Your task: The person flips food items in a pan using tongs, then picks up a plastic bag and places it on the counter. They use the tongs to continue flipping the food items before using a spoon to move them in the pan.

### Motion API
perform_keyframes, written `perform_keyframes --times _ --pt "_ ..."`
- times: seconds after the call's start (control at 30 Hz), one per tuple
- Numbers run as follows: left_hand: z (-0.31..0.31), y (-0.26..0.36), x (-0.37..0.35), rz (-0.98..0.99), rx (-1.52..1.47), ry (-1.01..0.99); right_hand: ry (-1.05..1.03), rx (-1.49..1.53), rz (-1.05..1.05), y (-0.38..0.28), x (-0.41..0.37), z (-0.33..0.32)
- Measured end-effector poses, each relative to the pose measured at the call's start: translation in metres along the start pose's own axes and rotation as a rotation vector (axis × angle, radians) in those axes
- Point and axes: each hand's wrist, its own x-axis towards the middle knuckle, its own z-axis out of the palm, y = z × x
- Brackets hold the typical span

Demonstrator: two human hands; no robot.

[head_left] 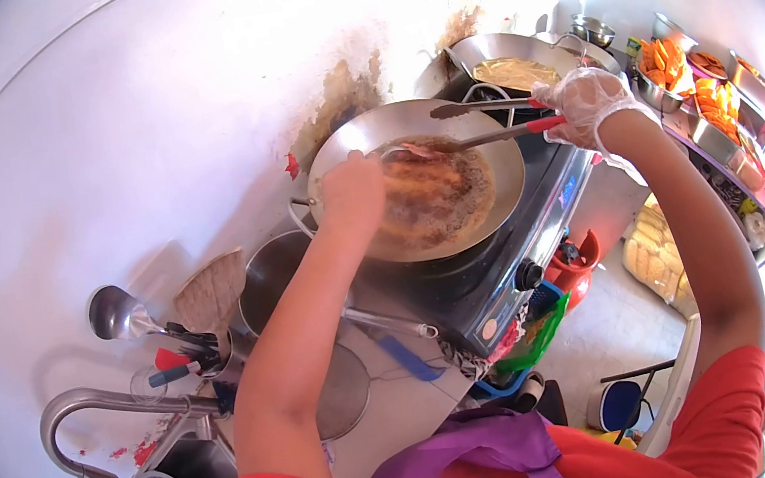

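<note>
Over the stove [493,271], your wok [504,170] holds oil and browning strips [430,193].
Your gloved right hand [586,102] clamps tongs [486,135]; whether your left hand [350,189] at the rim grips anything, you cannot tell.

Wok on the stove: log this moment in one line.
left hand at wok rim | gloved right hand holds tongs | tongs grip meat strip over oil

A cramped kitchen in hard, bright daylight.
Behind the stove [498,271], the white wall [135,128] is stained brown and chipped. Left of the stove is a sink [200,463] with a curved faucet [88,401]. Right of it, grey floor [616,322] holds a blue stool [625,401].
</note>
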Motion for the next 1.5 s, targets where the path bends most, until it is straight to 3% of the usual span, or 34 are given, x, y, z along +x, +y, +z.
perform_keyframes --times 0.47,1.27,1.5 --pt "0.002 -0.005 -0.008 0.038 -0.027 0.069 0.017 -0.010 -0.029 -0.002 -0.015 0.008" --pt "0.008 0.006 -0.011 -0.071 -0.030 -0.042 0.022 -0.031 0.022 -0.004 -0.015 0.016" --pt "0.013 0.012 -0.005 -0.056 -0.053 0.004 0.035 -0.041 0.011 -0.004 -0.015 0.016"
